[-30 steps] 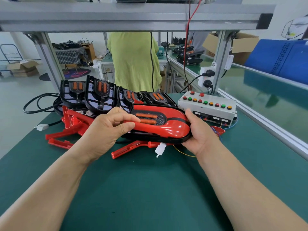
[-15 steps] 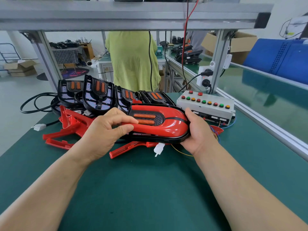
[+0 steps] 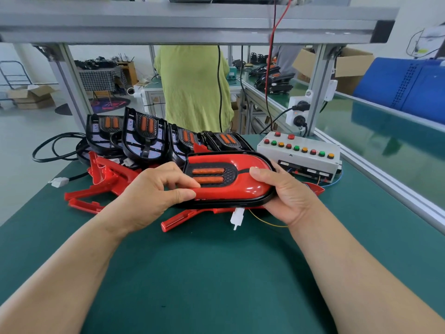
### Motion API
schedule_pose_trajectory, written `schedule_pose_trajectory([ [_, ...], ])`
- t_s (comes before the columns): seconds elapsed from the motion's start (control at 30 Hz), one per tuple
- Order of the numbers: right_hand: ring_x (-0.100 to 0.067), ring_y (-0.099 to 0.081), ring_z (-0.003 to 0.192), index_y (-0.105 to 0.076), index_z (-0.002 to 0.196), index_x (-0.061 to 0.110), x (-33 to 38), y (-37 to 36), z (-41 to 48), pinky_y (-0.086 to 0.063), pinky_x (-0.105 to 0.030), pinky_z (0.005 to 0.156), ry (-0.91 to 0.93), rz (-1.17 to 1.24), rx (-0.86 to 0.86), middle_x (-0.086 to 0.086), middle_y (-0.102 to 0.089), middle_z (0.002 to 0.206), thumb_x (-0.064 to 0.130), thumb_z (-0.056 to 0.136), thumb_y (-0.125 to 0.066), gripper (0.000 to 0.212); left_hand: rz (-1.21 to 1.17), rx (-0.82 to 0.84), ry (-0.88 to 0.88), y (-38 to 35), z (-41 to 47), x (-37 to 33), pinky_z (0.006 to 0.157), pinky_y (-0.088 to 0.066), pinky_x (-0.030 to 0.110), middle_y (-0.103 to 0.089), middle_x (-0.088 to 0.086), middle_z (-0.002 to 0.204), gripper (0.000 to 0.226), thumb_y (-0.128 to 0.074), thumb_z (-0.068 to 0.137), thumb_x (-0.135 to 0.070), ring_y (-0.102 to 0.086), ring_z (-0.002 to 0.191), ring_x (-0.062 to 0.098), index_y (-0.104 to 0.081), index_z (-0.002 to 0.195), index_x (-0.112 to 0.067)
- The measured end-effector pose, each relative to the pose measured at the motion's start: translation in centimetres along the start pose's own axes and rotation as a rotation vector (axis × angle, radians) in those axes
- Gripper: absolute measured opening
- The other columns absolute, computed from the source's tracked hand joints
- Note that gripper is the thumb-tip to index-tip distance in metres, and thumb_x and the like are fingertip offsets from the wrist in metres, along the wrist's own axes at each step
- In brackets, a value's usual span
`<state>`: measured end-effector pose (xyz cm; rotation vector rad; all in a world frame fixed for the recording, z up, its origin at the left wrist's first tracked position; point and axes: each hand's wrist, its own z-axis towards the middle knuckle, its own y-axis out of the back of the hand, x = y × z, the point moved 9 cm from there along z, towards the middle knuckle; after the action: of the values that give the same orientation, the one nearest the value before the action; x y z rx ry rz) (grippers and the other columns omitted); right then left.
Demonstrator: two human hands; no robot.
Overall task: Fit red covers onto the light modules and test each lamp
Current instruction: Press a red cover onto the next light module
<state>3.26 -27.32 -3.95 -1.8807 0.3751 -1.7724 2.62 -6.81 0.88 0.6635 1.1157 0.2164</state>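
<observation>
The fingers (image 3: 179,180) of the left hand (image 3: 149,196) are curled over the left end of a glossy red oval plastic cover (image 3: 240,186), with the thumb pressed along its near edge. The right hand (image 3: 289,196) grips the rounded right end, thumb on top and the other fingers hidden underneath. The cover sits inside a black-rimmed plastic light module (image 3: 231,205), which both hands hold just above the green bench mat (image 3: 216,273), in front of a row of waiting parts. Along the near side the cover's edge looks flush with the rim, so fitting on this 1 unit seems done or nearly so. The far edge does not show well enough to confirm it.

Testing looks not yet done. The small white plug (image 3: 237,216) hangs free under the module beside a thin yellow wire (image 3: 265,221), joined to nothing, and the 2 amber strips (image 3: 208,171) in the cover's window appear unlit. The grey test box with red, green and amber buttons (image 3: 298,153) stands just behind the right hand.

Further back, 4 uncovered black light modules (image 3: 144,138) lean in a row, and loose red plastic parts (image 3: 101,179) lie on the mat in front of them. By my reading, 1 lamp is at the press-and-check stage, and at least 4 more need covers and tests.
</observation>
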Motion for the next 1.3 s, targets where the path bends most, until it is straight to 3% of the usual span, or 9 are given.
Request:
schedule_pose_trajectory([
  [0.37, -0.035, -0.068, 0.102, -0.056, 0.136, 0.008, -0.3, 0.2, 0.1, -0.060, -0.048, 0.083, -0.026, -0.026, -0.070, -0.022, -0.064, 0.129, -0.001, 0.066, -0.073, 0.073, 0.030, 0.050, 0.084, -0.2, 0.0, 1.1, 0.084, -0.040, 0.015, -0.056, -0.008, 0.095, 0.021, -0.082, 0.077, -0.019, -0.053, 0.082, -0.002, -0.075, 0.088, -0.035],
  [0.47, -0.034, -0.069, 0.099, -0.057, 0.135, 0.009, -0.3, 0.5, 0.1, -0.061, -0.048, 0.081, -0.037, -0.028, -0.076, -0.020, -0.066, 0.126, 0.000, 0.066, -0.073, 0.072, -0.060, -0.011, 0.154, 0.7, 0.1, 1.9, 0.078, -0.045, 0.013, -0.062, -0.010, 0.095, 0.028, -0.083, 0.069, -0.032, -0.058, 0.085, 0.000, -0.073, 0.095, -0.036],
  [0.57, -0.033, -0.069, 0.099, -0.057, 0.135, 0.009, -0.3, 0.4, 0.1, -0.061, -0.047, 0.082, -0.037, -0.027, -0.063, -0.019, -0.067, 0.124, 0.000, 0.066, -0.073, 0.072, -0.257, -0.068, 0.310, 1.8, -0.1, 3.9, 0.078, -0.055, 0.028, -0.067, -0.002, 0.091, 0.057, -0.077, 0.058, -0.056, -0.060, 0.086, 0.011, -0.071, 0.100, -0.019],
  [0.7, -0.032, -0.070, 0.095, -0.056, 0.136, 0.006, -0.2, 0.4, 0.1, -0.061, -0.045, 0.082, -0.024, -0.046, -0.054, -0.020, -0.068, 0.118, -0.001, 0.065, -0.072, 0.073, -0.356, 0.162, 0.472, 0.2, -1.0, 5.5, 0.065, -0.054, 0.026, -0.070, 0.003, 0.087, 0.102, -0.082, 0.033, -0.080, -0.065, 0.077, 0.014, -0.071, 0.105, -0.008],
  [0.8, -0.031, -0.071, 0.093, -0.056, 0.136, 0.005, -0.1, 0.4, 0.0, -0.062, -0.044, 0.080, -0.017, -0.049, -0.054, -0.018, -0.069, 0.113, -0.002, 0.066, -0.071, 0.072, -0.419, 0.252, 0.476, -0.7, -1.3, 5.1, 0.067, -0.057, 0.028, -0.074, 0.008, 0.097, 0.097, -0.084, 0.039, -0.076, -0.070, 0.086, 0.021, -0.071, 0.108, -0.009],
  [0.9, -0.031, -0.071, 0.092, -0.057, 0.135, 0.005, 0.0, 0.4, 0.0, -0.062, -0.044, 0.078, -0.015, -0.050, -0.048, -0.018, -0.070, 0.112, -0.002, 0.066, -0.071, 0.071, -0.370, 0.129, 0.383, 0.6, -0.8, 4.1, 0.074, -0.057, 0.026, -0.076, -0.003, 0.104, 0.063, -0.081, 0.057, -0.060, -0.071, 0.101, 0.018, -0.071, 0.107, -0.022],
  [1.0, -0.031, -0.071, 0.094, -0.057, 0.135, 0.006, 0.0, 0.4, 0.0, -0.062, -0.044, 0.080, -0.016, -0.047, -0.056, -0.020, -0.069, 0.119, -0.002, 0.066, -0.071, 0.070, -0.149, -0.043, 0.141, 2.2, -0.1, 1.7, 0.071, -0.049, 0.010, -0.072, -0.012, 0.090, 0.042, -0.077, 0.058, -0.042, -0.066, 0.083, 0.002, -0.075, 0.098, -0.031],
  [1.1, -0.032, -0.071, 0.096, -0.058, 0.133, 0.007, -0.1, 0.6, 0.1, -0.062, -0.044, 0.079, -0.013, -0.028, -0.077, -0.021, -0.068, 0.124, 0.001, 0.068, -0.072, 0.067, -0.080, 0.030, -0.014, 0.3, -0.2, -0.7, 0.075, -0.044, 0.008, -0.068, -0.006, 0.089, 0.029, -0.078, 0.063, -0.035, -0.062, 0.079, 0.004, -0.078, 0.091, -0.030],
  [1.3, -0.026, -0.075, 0.089, -0.067, 0.114, 0.007, -0.4, 0.7, 0.4, -0.061, -0.040, 0.069, -0.016, 0.023, -0.105, -0.016, -0.075, 0.105, 0.033, 0.098, -0.054, 0.033, 0.019, -0.017, -0.078, 0.1, -0.2, -1.0, 0.079, -0.041, 0.009, -0.066, -0.007, 0.088, 0.023, -0.082, 0.074, -0.007, -0.060, 0.081, 0.005, -0.078, 0.091, -0.023],
])
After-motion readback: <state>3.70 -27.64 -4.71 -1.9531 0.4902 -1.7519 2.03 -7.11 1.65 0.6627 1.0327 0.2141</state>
